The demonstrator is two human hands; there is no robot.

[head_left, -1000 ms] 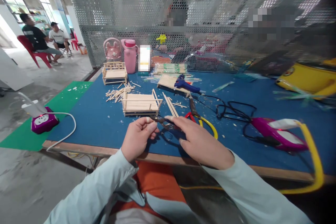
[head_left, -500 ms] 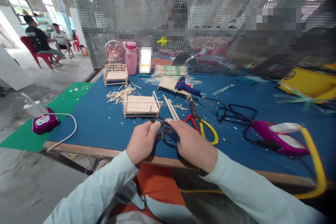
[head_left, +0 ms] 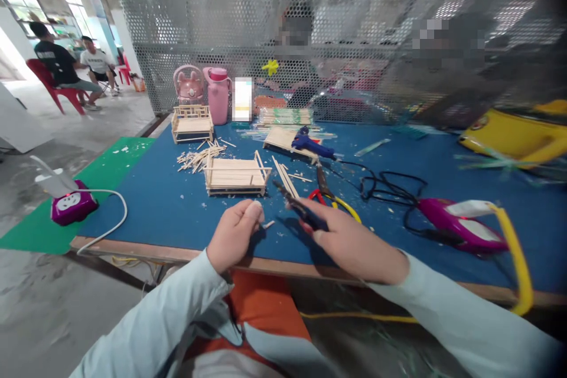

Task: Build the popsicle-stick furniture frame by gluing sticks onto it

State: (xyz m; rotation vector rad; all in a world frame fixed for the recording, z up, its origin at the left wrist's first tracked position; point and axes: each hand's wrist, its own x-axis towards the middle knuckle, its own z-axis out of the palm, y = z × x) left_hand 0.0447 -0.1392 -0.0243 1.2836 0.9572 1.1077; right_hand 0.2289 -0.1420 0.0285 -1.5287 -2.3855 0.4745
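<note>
My left hand (head_left: 233, 234) is closed in a pinch over the near edge of the blue table (head_left: 155, 201); a short piece of wooden stick (head_left: 268, 224) juts out beside its fingertips. My right hand (head_left: 348, 239) grips a dark pair of cutters (head_left: 297, 208), whose tips point up and left, away from the left hand. Just beyond both hands stands a small bench of wooden sticks (head_left: 235, 176), with loose sticks (head_left: 286, 177) lying to its right.
Red-and-yellow scissors (head_left: 330, 194), a blue glue gun (head_left: 312, 143) with black cable (head_left: 385, 183), a purple tool (head_left: 456, 215), a pile of stick offcuts (head_left: 197, 157), another stick bench (head_left: 192, 123), pink bottles (head_left: 219, 94). A purple socket (head_left: 73, 208) lies left. People sit beyond the mesh.
The cutters were at the stick between both hands; now my right hand has drawn them away to the right, and a short stick piece shows by my left fingertips.
</note>
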